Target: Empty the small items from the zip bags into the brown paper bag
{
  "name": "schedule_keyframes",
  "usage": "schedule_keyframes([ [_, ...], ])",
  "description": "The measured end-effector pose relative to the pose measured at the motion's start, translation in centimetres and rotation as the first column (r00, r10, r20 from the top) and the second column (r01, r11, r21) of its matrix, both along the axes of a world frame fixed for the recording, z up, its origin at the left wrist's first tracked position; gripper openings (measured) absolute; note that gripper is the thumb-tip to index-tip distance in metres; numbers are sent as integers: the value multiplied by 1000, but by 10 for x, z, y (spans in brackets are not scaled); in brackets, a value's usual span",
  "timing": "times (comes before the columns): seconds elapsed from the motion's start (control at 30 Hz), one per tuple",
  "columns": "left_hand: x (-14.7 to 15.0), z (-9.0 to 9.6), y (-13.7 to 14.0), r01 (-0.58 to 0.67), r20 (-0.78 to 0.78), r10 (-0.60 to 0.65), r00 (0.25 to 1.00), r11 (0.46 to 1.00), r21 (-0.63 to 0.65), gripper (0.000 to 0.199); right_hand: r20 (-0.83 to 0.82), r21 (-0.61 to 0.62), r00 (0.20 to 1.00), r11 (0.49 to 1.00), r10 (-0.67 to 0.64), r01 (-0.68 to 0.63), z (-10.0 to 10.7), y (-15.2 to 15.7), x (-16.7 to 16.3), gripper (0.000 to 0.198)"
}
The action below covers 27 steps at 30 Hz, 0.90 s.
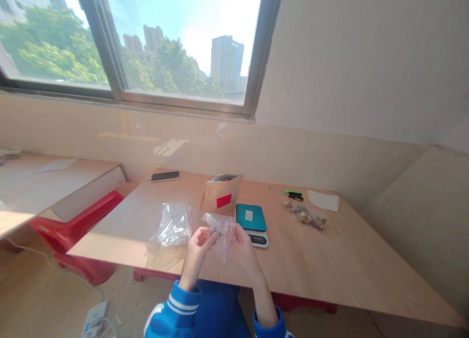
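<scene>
The person's left hand (pixel 198 245) and right hand (pixel 244 245) are both pinching a small clear plastic bag (pixel 222 230) with closed fingers, holding it up over the near edge of the counter (pixel 330 260), between a pile of clear bags (pixel 174 225) and a teal scale (pixel 252 223).

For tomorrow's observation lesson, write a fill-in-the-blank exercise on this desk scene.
1. Both hands, left hand and right hand, hold a small clear plastic ____.
2. The kraft pouch bears a ____ label.
3. The scale has a ____ top.
4. The phone lies ____ the window.

Missing words: bag; red; teal; below
</scene>
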<state>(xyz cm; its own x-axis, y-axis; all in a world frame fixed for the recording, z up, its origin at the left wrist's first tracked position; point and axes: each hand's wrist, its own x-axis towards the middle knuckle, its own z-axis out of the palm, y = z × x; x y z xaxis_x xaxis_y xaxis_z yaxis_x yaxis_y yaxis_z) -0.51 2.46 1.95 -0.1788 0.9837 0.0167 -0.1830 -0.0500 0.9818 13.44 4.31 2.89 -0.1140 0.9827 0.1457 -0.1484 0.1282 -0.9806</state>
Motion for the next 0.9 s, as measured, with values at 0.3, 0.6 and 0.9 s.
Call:
schedule_keyframes([
  [0.3,-3,4,0,-7,-54,7,999,1000,1,33,119,7,986,993,-117,117,-10,2,4,23],
  [0.6,-39,1,-7,-182,158,192,969,981,-74,42,139,360,897,866,-419,349,72,86,24,21],
  [0.9,-42,9,-15,-168,193,175,966,984,-54,25,266,544,840,793,-473,275,76,97,2,29],
])
